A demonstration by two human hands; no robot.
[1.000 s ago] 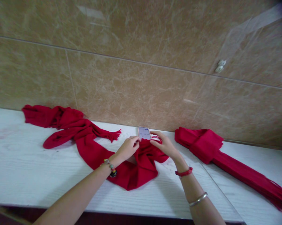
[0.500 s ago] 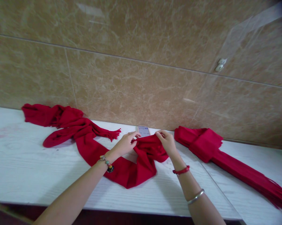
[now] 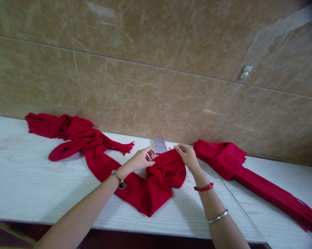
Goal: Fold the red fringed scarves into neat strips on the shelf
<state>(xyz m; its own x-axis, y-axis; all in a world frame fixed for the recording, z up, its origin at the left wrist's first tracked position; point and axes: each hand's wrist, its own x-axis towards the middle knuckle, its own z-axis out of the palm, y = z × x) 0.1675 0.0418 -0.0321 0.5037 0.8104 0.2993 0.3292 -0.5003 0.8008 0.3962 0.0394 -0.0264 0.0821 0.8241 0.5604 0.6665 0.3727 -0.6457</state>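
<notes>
A long red scarf (image 3: 156, 193) runs from the crumpled red cloth on the left and folds back up between my hands. With thumb and fingers, my right hand (image 3: 188, 155) pinches its upper right corner, lifting the edge a little. My left hand (image 3: 142, 159) is at the other end of that edge, thumb and fingers parted, the thumb tip by the fabric; whether it touches is unclear. Just behind the raised edge lies a phone (image 3: 159, 145) with a lit screen, its lower part covered by the scarf.
Crumpled red cloth with fringe (image 3: 59, 126) lies at the left against the tiled wall (image 3: 145, 97). To the right, a folded red scarf (image 3: 228, 159) stretches its fringed tail toward the table's right side. The white wood-grain table (image 3: 28, 186) has a seam at right.
My left fingers have parted from their pinch on the scarf edge. The right hand keeps its corner, and the fabric between my hands has shifted and bunched lower. More of the phone screen shows.
</notes>
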